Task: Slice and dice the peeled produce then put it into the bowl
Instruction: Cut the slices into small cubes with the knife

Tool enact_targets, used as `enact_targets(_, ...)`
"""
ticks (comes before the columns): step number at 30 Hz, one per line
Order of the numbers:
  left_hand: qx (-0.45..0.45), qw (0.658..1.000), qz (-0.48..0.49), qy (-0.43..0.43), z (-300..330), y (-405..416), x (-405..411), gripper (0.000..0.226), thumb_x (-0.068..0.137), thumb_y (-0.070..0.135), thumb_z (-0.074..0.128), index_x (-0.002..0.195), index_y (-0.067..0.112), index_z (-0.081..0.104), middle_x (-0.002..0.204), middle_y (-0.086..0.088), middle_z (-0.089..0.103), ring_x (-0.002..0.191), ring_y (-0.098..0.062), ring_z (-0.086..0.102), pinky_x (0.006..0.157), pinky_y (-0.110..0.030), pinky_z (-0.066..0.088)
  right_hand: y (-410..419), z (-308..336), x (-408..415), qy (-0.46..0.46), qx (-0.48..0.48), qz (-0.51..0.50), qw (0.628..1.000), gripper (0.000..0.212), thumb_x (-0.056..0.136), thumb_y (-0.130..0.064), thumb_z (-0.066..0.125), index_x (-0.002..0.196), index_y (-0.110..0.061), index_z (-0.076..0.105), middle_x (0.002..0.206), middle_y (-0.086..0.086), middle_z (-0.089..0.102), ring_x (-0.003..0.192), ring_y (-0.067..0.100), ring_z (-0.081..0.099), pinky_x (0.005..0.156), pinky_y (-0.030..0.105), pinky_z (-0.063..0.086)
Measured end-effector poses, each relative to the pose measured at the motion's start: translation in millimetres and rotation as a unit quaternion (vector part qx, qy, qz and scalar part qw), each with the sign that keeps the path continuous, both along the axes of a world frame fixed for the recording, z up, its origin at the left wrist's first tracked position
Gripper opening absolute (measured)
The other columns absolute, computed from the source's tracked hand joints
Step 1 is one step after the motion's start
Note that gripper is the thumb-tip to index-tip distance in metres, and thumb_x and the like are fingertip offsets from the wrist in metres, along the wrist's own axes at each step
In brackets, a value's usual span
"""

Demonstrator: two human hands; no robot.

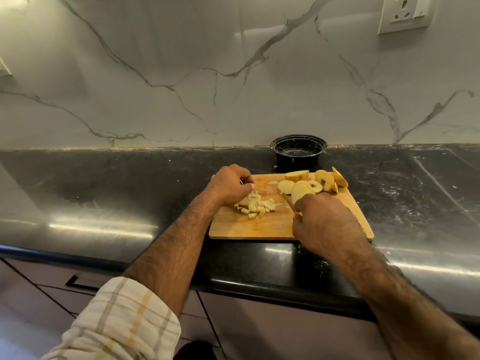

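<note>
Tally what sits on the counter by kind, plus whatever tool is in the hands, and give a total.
Wooden cutting board: 1
Black bowl: 1
Knife, held by the right hand: 1
Pile of diced pieces, under the left hand: 1
Group of uncut slices: 1
Total: 5

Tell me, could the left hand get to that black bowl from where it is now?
Probably yes. The left hand sits at the cutting board's far edge, and the black bowl stands just beyond on bare counter, with nothing between them.
</note>
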State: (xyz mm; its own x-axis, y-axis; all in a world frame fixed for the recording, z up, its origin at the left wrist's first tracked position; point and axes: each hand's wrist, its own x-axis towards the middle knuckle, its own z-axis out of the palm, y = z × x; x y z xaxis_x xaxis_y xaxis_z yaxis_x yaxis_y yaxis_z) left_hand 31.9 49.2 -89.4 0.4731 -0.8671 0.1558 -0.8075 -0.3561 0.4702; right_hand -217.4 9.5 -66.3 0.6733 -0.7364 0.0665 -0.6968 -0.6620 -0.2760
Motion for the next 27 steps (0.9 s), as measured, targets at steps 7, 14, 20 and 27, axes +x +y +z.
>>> enact_targets(7, -0.022, 1.0, 0.0, -0.001, -6.4, -0.9, 4.3, 0.008, 0.099, 0.032, 0.07, 0.103, 0.028, 0.075, 0.1, 0.012, 0.069, 0.094, -0.004, 0.063, 0.09, -0.036, 0.057, 7.7, 6.7, 3.9, 0.017, 0.012, 0.017, 1.0, 0.028, 0.099, -0.03, 0.059, 0.125, -0.025, 0.065, 0.1, -0.002, 0.054, 0.092, 0.018, 0.054, 0.076, 0.032, 0.049)
enact_targets(14, -0.036, 0.999, -0.004, 0.002, -9.3, -7.8, 0.8, 0.011, 0.1, 0.029, 0.068, 0.105, 0.024, 0.076, 0.101, 0.01, 0.07, 0.095, -0.005, 0.064, 0.09, -0.034, 0.056, 7.0, 5.3, 13.5, 0.041, -0.002, 0.009, 0.999, 0.026, 0.097, -0.029, 0.061, 0.122, -0.022, 0.062, 0.103, -0.001, 0.055, 0.096, 0.019, 0.056, 0.082, 0.035, 0.052)
enact_targets(20, -0.039, 0.999, 0.01, 0.004, -9.5, 2.8, 11.1, 0.01, 0.101, 0.029, 0.066, 0.105, 0.026, 0.075, 0.103, 0.011, 0.07, 0.097, -0.005, 0.064, 0.091, -0.035, 0.056, -1.4, -1.8, 16.9, -0.002, 0.007, 0.027, 1.0, 0.028, 0.101, -0.035, 0.056, 0.125, -0.028, 0.067, 0.102, -0.003, 0.062, 0.087, 0.014, 0.058, 0.075, 0.033, 0.054)
enact_targets(27, -0.036, 0.999, 0.021, 0.005, -10.6, 7.5, 15.6, 0.012, 0.101, 0.029, 0.067, 0.109, 0.025, 0.075, 0.107, 0.008, 0.071, 0.1, -0.008, 0.064, 0.094, -0.035, 0.056, -4.5, -5.2, 28.9, 0.008, -0.024, 0.001, 1.0, 0.026, 0.099, -0.029, 0.053, 0.12, -0.022, 0.067, 0.097, 0.001, 0.059, 0.084, 0.021, 0.054, 0.071, 0.034, 0.049)
